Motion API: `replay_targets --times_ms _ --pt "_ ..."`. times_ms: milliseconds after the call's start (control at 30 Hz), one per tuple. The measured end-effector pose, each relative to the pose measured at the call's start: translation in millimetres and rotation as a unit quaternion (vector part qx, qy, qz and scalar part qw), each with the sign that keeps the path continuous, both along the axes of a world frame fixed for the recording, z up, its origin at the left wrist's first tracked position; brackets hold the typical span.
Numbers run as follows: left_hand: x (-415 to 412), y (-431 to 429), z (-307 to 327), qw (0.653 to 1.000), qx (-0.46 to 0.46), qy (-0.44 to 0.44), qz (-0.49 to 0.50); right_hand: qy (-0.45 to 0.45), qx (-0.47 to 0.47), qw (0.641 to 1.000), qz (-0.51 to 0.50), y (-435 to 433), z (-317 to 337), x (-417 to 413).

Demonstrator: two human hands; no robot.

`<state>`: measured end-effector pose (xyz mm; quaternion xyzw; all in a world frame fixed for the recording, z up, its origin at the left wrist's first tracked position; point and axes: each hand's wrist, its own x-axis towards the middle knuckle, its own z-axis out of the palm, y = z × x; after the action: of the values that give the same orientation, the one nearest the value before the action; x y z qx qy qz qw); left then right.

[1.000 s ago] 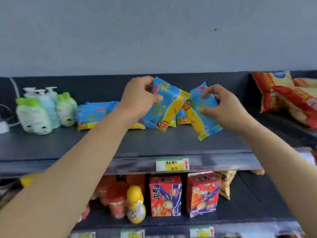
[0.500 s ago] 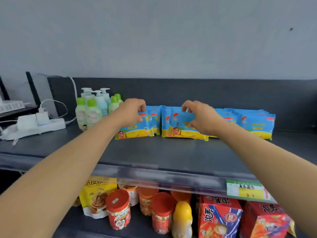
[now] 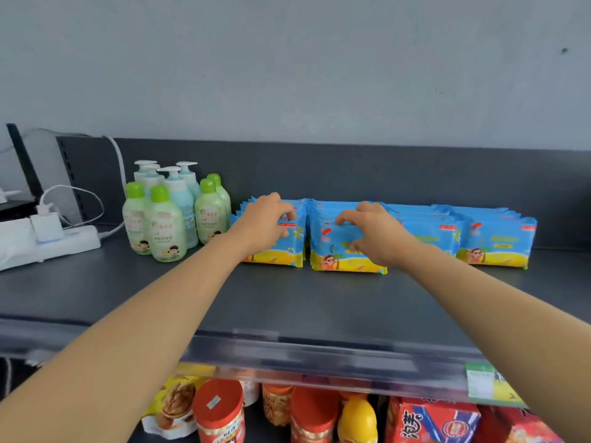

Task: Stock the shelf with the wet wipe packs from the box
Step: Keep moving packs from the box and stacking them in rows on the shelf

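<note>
Head view shows two bare arms stretched over the dark grey shelf to the wet wipe packs. The packs are blue with a yellow band at the bottom. They stand upright in four rows side by side, close to the back wall of the shelf.

The left hand holds the leftmost front pack: the fingers are curled over its top edge and the thumb lies on its front face. The right hand holds the second front pack in the same manner, with fingers hooked over the top edge and the thumb on the printed face. Both held packs seem to rest with their lower edge on the shelf. They are just beside each other, with a thin gap between them, and the second one stands a little more to the front.

Left of the packs is a group of green-capped bottles, with pump bottles behind them. Further left lies a white power strip with a charger plugged in.

On the lower level are red-lidded jars, a yellow snack bag and red boxes. A green and yellow price tag sits on the shelf's front rail.
</note>
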<state>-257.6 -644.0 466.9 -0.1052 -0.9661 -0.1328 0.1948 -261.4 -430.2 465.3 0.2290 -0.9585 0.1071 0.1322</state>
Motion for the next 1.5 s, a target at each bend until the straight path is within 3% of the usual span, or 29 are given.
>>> replay_targets --times_ms 233,567,800,1033,1233,1333,1500 --pt "0.7 -15.7 -14.4 0.994 -0.108 0.007 0.013 0.102 0.049 0.993 -0.043 -1.4 -14.1 2.9" --pt "2.9 -4.4 -16.5 0.99 -0.135 0.029 0.006 0.131 0.052 0.989 -0.048 -0.5 -19.4 7.1" --pt "24.1 20.2 -7.8 0.993 -0.094 0.076 0.005 0.168 -0.035 0.985 -0.033 22.5 -17.5 24.8" --pt "72.7 129.0 -1.1 0.982 -0.019 0.106 -0.153 0.2 -0.105 0.973 -0.041 87.2 -19.4 68.0" --pt "121.5 255.5 -23.3 0.936 0.008 0.098 -0.337 0.23 -0.125 0.954 -0.144 204.5 -41.2 136.0" --pt "146.9 323.9 -44.3 0.909 0.012 0.056 -0.412 0.228 -0.163 0.932 -0.23 269.0 -64.0 175.3" --pt "179.1 435.3 -97.5 0.863 -0.021 -0.085 -0.497 0.157 -0.202 0.9 -0.353 365.3 -126.6 245.1"
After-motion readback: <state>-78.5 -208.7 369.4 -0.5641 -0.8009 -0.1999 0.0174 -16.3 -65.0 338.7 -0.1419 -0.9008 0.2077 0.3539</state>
